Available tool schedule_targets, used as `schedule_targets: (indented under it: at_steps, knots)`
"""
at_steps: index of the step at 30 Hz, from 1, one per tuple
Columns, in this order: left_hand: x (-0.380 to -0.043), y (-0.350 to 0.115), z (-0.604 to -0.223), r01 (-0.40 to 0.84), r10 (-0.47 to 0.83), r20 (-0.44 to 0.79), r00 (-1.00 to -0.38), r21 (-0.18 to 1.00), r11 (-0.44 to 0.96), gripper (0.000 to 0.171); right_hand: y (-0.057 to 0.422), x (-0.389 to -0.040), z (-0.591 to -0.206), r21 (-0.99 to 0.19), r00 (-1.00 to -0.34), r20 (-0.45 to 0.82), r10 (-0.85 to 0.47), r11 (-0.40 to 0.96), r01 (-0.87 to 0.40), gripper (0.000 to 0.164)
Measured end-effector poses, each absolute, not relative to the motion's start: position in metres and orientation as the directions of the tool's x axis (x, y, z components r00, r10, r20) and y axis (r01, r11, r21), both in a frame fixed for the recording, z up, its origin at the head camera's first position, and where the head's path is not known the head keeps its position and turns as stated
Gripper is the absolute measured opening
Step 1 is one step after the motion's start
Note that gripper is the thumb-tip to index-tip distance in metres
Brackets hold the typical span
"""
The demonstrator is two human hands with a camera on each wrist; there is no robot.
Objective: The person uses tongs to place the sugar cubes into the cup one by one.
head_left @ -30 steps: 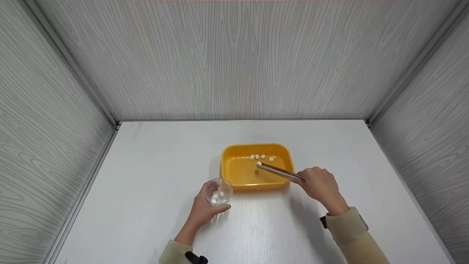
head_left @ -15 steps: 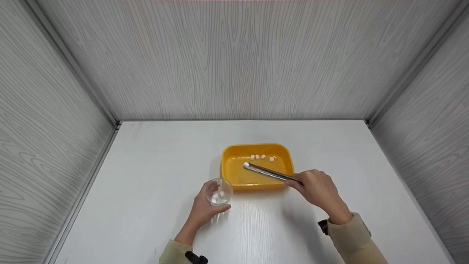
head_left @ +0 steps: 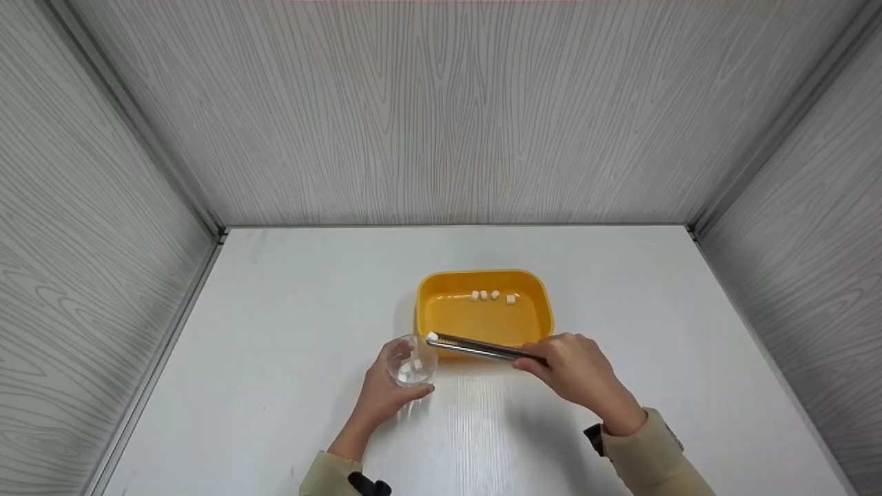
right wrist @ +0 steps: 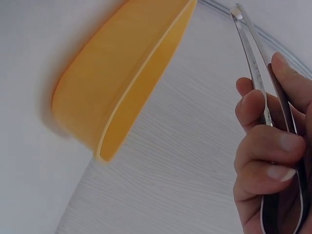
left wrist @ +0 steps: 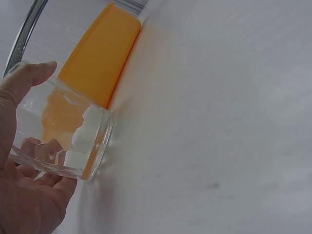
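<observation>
I'm facing a white desk (head_left: 310, 275), walled on 3 sides. Past its far edge: back wall (head_left: 441, 110), lt grey w/ wavy vert. wood grain. Left wall (head_left: 83, 241) & right wall (head_left: 820, 241), same pattern, flank its side edges. Grey strips (head_left: 132, 117) rise from both far corners. Soft glare (head_left: 468, 427) nr desk's front, approx. ctr.

The right hand (head_left: 575, 368) has moved leftward and nearer the person, bringing the tongs (head_left: 486, 350) with it. The sugar-like white cube (head_left: 433, 337) in their tips, a second ago above the middle of the yellow tray (head_left: 482, 273), now shows at the rim of the glass (head_left: 412, 359); contact cannot be told. The tongs now cross the tray's near edge, and the right sleeve (head_left: 654, 455) and the hand's shadow on the bench (head_left: 310, 324) have shifted left too.
</observation>
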State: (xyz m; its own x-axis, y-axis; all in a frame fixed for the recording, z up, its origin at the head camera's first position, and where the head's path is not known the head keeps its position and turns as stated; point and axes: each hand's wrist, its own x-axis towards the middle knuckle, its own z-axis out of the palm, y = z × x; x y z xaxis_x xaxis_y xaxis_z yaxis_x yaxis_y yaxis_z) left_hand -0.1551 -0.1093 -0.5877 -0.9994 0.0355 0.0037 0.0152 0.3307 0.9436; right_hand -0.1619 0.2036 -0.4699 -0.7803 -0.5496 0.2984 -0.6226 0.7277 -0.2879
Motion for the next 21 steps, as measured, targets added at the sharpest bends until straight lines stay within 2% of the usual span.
schedule_targets:
  at_steps: [2,6,10,21]
  knots:
    - [-0.155,-0.109,-0.588,0.018,0.034,0.007,-0.999,0.943,0.331,0.092,0.201,-0.161,-0.471,-0.295,-0.771,0.291,-0.567,0.713,-0.636,0.015]
    - [-0.155,-0.109,-0.589,0.021,0.034,0.010,-0.999,0.940,0.341,0.092,0.196,-0.159,-0.474,-0.321,-0.765,0.264,-0.588,0.694,-0.644,0.024]
    - [-0.155,-0.109,-0.589,0.019,0.037,0.006,-0.999,0.939,0.344,0.091,0.195,-0.158,-0.478,-0.333,-0.783,0.247,-0.571,0.708,-0.622,0.022]
    - [-0.155,-0.110,-0.588,0.018,0.039,0.006,-0.999,0.947,0.319,0.090,0.209,-0.162,-0.485,-0.332,-0.892,0.249,-0.377,0.832,-0.444,0.024]
